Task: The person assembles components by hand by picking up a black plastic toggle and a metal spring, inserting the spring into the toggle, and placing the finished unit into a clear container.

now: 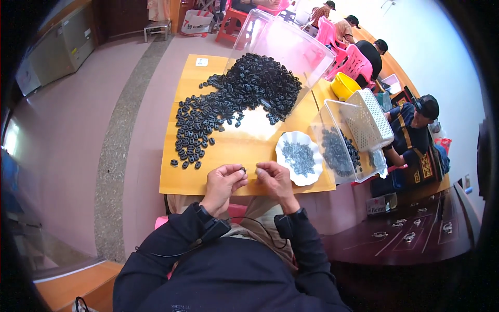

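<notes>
My left hand (222,183) is closed near the front edge of the table, a small dark piece (243,169) pinched between thumb and forefinger. Just to its right, my right hand (278,184) has its fingertips pressed together; whatever they may hold is too small to make out. The two hands are a little apart. Beyond them spreads a heap of black oval plastic pieces with two holes (254,83), thinning out toward the left. By my right hand stands a white scalloped dish (307,180) of small grey, translucent bits.
A clear plastic tub (296,39) lies tipped behind the heap on the wooden table (228,151). On the right, a clear box (332,112) holds more black pieces, beside a white perforated basket (366,117) and a yellow bowl (345,86). Several people sit farther right.
</notes>
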A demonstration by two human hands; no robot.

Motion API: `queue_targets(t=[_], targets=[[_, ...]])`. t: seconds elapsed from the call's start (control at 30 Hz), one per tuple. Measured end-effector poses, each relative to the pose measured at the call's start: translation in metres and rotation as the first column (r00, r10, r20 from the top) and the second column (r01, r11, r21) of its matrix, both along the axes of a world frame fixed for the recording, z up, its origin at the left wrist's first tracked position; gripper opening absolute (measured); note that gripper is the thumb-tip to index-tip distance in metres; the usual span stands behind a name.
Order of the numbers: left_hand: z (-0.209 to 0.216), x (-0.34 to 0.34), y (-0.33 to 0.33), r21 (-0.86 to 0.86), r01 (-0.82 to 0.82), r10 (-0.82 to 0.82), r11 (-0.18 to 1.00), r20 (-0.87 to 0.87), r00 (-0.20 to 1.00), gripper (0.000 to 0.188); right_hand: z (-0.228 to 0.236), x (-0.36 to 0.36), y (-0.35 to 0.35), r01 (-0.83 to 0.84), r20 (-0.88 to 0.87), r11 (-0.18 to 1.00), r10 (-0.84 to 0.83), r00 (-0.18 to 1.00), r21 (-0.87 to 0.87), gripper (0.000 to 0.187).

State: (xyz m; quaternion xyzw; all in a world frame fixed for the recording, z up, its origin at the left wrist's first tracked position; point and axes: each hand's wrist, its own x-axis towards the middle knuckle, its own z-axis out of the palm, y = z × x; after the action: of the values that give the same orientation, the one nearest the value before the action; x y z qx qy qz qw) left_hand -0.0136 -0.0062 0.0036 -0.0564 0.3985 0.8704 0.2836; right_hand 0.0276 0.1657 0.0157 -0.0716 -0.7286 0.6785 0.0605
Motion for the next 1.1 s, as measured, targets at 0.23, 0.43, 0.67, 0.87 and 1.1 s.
queue_targets(t=[0.23,0.43,0.67,0.87,1.1], targets=[[0.001,0.0,0.001,0.011,-0.015,0.015,1.0,-0.008,1.0,0.015,0.068,-0.074,0.056,0.268,-0.317,0.427,0.047,0.947,0.863,0.012],[0.0,0.001,0.002,0.01,-0.031,0.031,0.999,0.004,1.0,0.014,0.05,-0.136,0.085,0.088,-0.101,0.142,0.087,0.991,0.986,0.015],[0.003,0.001,0.0,0.036,-0.049,0.048,0.998,0.036,0.998,0.012,0.034,-0.157,0.081,-0.127,0.127,0.042,0.0,0.992,0.991,0.017],[0.0,-0.001,0.002,0.04,-0.047,0.046,0.998,0.029,0.999,0.012,0.029,-0.155,0.079,-0.077,0.076,0.002,0.07,0.995,0.997,0.019],[0.002,0.0,0.001,0.011,-0.052,0.052,0.999,0.024,0.998,0.014,0.044,-0.153,0.067,-0.271,0.268,0.036,0.074,0.961,0.962,0.019]])
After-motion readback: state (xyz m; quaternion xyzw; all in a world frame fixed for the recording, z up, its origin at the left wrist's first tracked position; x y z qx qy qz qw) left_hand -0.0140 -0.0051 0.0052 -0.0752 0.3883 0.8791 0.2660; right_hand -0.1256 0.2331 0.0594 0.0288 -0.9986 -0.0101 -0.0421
